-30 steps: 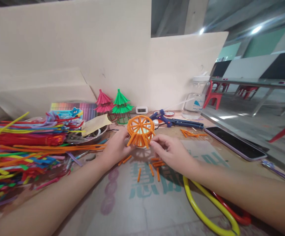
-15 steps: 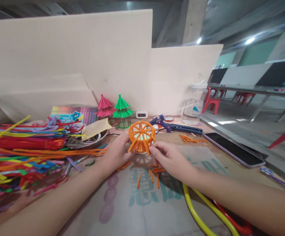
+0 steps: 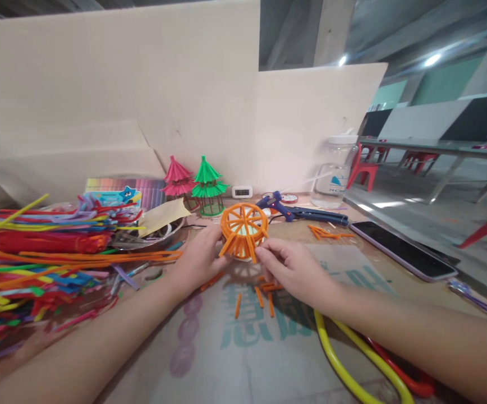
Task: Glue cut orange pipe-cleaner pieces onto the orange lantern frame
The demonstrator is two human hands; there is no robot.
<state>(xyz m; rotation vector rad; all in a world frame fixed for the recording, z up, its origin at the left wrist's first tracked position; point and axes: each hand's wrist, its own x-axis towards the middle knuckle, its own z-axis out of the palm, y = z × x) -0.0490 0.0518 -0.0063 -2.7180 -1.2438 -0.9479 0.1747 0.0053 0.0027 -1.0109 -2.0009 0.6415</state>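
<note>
An orange pipe-cleaner wheel frame [image 3: 244, 224] with spokes stands tilted on the cardboard-covered table [image 3: 210, 348]. My left hand [image 3: 199, 258] grips its left lower edge with curled fingers. From the right, my right hand [image 3: 292, 269] pinches an orange strut at its lower right side. Several short orange pipe-cleaner pieces [image 3: 260, 294] lie on the cardboard just below the frame, between my hands.
A big pile of coloured pipe cleaners [image 3: 37, 252] fills the left. Pink [image 3: 178, 178] and green [image 3: 208, 182] pipe-cleaner pavilions, a small clock [image 3: 242, 192], a blue glue gun [image 3: 298, 210] and a bottle [image 3: 334, 177] stand behind. A phone [image 3: 401, 249] lies right; yellow tubing [image 3: 344, 359] curls at the front.
Both hands keep hold of the orange frame; the right fingers have shifted slightly along its lower right side. The view has bobbed a little.
</note>
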